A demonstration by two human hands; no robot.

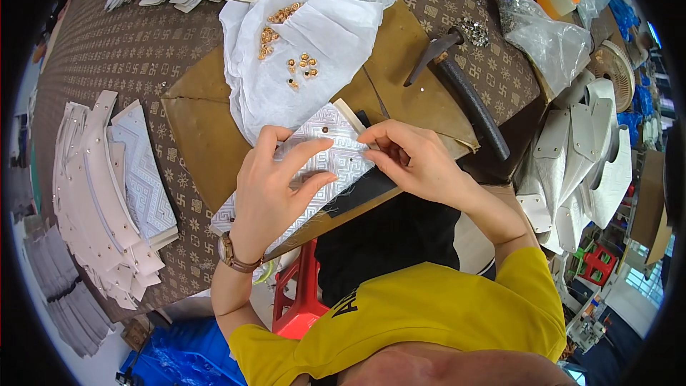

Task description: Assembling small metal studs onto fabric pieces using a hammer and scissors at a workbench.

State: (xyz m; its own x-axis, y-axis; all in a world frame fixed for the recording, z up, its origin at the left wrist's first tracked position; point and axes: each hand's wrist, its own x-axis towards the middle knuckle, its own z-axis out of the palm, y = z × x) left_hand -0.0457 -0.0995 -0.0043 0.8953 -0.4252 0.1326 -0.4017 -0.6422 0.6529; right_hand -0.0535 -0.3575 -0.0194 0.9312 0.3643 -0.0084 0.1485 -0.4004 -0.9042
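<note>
A silver-white panel with a maze pattern [339, 161] lies slantwise in front of me, with a small dark round stud or hole near its upper end and loose threads along its lower edge. My left hand [266, 186], a watch on its wrist, is closed around the panel, with index finger and thumb spread over its face. At the panel's right edge my right hand [423, 164] pinches with thumb and index finger; what is between the fingertips is too small to make out. Beyond the panel, small gold-coloured metal fasteners [303, 66] rest on crumpled white paper [336, 28].
A brown sheet [196, 118] lies under the work. At right are a hammer [471, 104], a pile of silver studs [473, 32], a glue bottle [559, 3] and hanging white pieces [564, 143]. Studded pale strips [86, 200] and patterned panels [143, 164] stack at left.
</note>
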